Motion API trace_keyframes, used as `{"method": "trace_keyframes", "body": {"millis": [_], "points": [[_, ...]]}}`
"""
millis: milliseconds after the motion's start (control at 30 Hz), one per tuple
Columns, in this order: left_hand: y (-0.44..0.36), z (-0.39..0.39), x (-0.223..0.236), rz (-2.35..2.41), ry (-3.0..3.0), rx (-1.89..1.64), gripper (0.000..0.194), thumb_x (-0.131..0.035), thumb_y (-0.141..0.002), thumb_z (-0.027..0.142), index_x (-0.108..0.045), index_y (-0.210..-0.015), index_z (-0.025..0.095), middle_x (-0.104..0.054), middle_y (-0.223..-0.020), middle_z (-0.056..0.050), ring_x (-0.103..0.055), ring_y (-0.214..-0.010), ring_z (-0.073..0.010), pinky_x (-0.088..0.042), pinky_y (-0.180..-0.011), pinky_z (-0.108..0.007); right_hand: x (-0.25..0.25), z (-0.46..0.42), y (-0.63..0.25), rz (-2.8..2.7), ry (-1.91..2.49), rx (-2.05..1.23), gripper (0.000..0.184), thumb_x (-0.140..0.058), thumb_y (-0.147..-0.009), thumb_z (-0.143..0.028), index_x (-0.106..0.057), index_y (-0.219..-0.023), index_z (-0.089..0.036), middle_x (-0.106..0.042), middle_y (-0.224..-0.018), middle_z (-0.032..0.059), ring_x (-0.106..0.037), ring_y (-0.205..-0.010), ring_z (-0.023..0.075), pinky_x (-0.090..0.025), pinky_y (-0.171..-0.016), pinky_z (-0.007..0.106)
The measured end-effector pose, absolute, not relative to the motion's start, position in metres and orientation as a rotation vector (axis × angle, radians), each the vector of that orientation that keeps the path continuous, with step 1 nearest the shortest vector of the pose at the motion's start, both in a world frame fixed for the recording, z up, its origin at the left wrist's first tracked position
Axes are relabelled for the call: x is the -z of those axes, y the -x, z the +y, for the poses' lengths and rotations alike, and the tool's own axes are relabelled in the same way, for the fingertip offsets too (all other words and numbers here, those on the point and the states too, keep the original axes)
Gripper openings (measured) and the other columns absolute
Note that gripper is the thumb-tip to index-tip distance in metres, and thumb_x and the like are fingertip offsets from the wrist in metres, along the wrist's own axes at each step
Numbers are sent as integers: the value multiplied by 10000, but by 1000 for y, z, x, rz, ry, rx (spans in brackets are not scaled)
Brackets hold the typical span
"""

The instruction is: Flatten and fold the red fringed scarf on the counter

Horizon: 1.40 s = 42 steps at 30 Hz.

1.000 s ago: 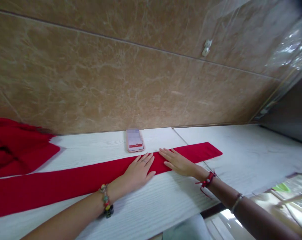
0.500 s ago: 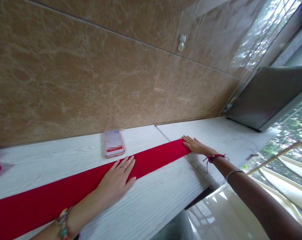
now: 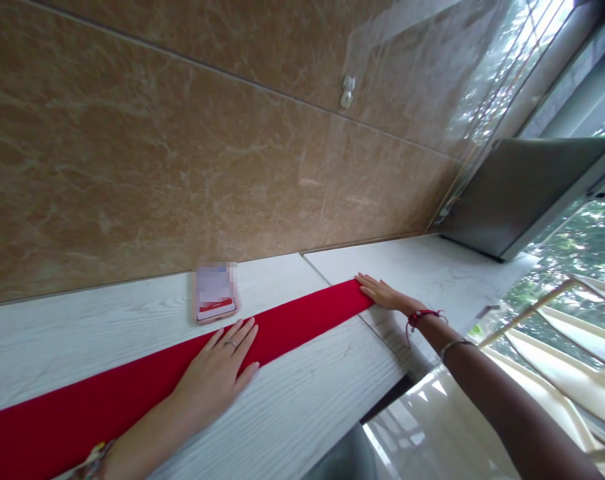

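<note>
A long strip of red cloth (image 3: 302, 327) lies flat along the white wood-grain tabletop, its left end running out of the picture. Pressed flat on the middle of the strip is my left hand (image 3: 219, 367), fingers stretched out, a ring on one finger and a beaded bracelet at the wrist. My right hand (image 3: 381, 292) lies with straight fingers over the strip's right end, covering its edge. It wears a red cord bracelet and a metal bangle. Just beyond my left hand, near the wall, rests a phone (image 3: 215, 308) in a pink case.
A brown marbled tile wall (image 3: 182, 167) rises behind the white table (image 3: 302, 407). A dark grey panel-like object (image 3: 522, 193) stands at the table's far right. Cream-coloured slatted furniture (image 3: 557, 333) and a shiny floor (image 3: 422, 427) lie to the right.
My right hand has slid rightward along the cloth to its right end. The left hand stays on the strip. The view has turned right, so the red pile at left has left the picture.
</note>
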State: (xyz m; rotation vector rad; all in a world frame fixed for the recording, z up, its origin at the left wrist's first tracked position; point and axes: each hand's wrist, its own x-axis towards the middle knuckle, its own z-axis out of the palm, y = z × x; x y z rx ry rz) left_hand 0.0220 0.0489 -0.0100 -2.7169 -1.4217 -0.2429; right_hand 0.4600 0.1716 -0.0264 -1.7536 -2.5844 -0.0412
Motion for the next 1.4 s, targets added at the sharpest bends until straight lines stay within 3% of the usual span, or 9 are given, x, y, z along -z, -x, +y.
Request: {"method": "trace_keyframes", "body": {"millis": [200, 300, 400, 567, 867, 1067, 1233, 1400], "points": [[-28, 47, 8, -1465, 2716, 212, 547, -310, -863, 432, -326, -1323, 135, -291, -1390, -87, -276, -1269, -230, -246, -1023, -408, 14, 169, -443, -2469, 1845, 132, 510, -159, -910, -376, -253, -1358, -151, -225, -1414, 112, -156, -1290, 275, -213, -987, 547], [-30, 40, 0, -1484, 2726, 213, 560, -300, -870, 461, -323, -1320, 129, -280, -1396, -101, -239, -1285, -223, -215, -1036, -391, 1, 153, -369, -2573, 1495, 115, 531, -181, -909, -401, -197, -1374, -147, -175, -1431, 97, -98, -1306, 237, -149, -1031, 500], [-18, 29, -11, -1521, 2773, 160, 607, -256, -873, 513, -280, -1336, 121, -239, -1413, -107, -173, -1305, -209, -187, -1044, -365, -7, 123, -281, -2745, 1063, -7, 532, -221, -907, -414, -163, -1384, -184, -164, -1437, 71, -75, -1312, 206, -161, -1047, 458], [53, -3, -20, -1797, 2581, 92, 595, -229, -886, 499, -249, -1343, 117, -208, -1422, -117, -150, -1310, -220, -197, -1034, -390, -1, 75, -187, -2895, 670, -129, 519, -244, -911, -393, -148, -1383, -202, -178, -1431, 57, -120, -1307, 199, -173, -1054, 452], [156, -66, -10, -1915, 2375, 21, 526, -280, -898, 434, -257, -1347, 161, -243, -1416, -98, -191, -1300, -212, -229, -1026, -379, 0, 73, -171, -2991, 728, -204, 524, -275, -894, -428, -216, -1366, -208, -259, -1402, 70, -208, -1283, 235, -204, -1035, 494], [193, -75, -16, -1945, 2141, 36, 476, -298, -899, 410, -349, -1304, 165, -328, -1379, -108, -267, -1272, -238, -264, -1001, -425, -25, 50, -80, -2979, 487, -155, 548, -254, -892, -454, -250, -1360, -170, -220, -1414, 97, -184, -1293, 217, -206, -1044, 449], [266, -98, -10, -1999, 1876, -48, 431, -354, -887, 372, -427, -1257, 164, -368, -1354, -124, -292, -1258, -261, -266, -990, -448, -15, 33, -11, -3030, 242, -223, 554, -262, -896, -443, -239, -1362, -144, -220, -1414, 104, -168, -1298, 209, -177, -1054, 447], [322, -127, -1, -2104, 1759, -125, 432, -336, -888, 332, -386, -1289, 178, -373, -1351, -122, -361, -1220, -237, -337, -941, -413, -4, 32, -4, -3000, 211, -237, 525, -255, -903, -421, -268, -1352, -149, -263, -1399, 94, -208, -1289, 202, -181, -1052, 456]]}}
